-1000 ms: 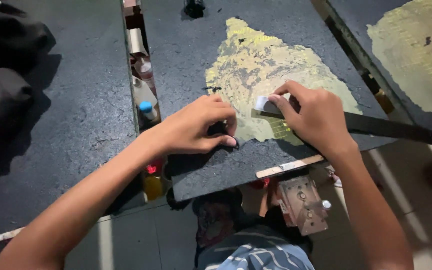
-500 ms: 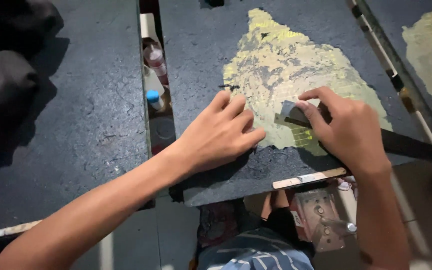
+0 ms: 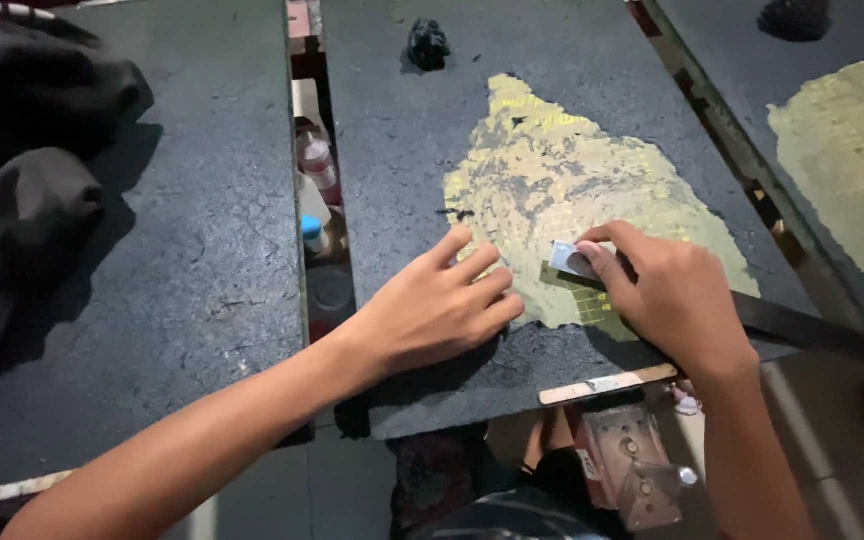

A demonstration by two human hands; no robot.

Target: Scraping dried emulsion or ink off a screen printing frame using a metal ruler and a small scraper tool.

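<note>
Dark board (image 3: pixel 552 90), yellow scraped patch (image 3: pixel 562 200) — scraper (image 3: pixel 577 262)

Bare forearms, no sleeves, no gloves.

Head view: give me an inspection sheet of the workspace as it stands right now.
Surface: dark coated middle board with a scraped yellow gridded patch; similar dark boards to the left and right.
Job's things: flat metal scraper blade lying on the patch's lower edge, its long dark handle running right.
Clutter: small black lump at the middle board's top; bottles in the gap between boards; dark cloth on the left board.
Grippers: left hand pressed flat on the board beside the patch; right hand pinching the blade.
Cables: nothing seen.
Surroundings: metal clamp-like fitting below the board's near edge.
</note>
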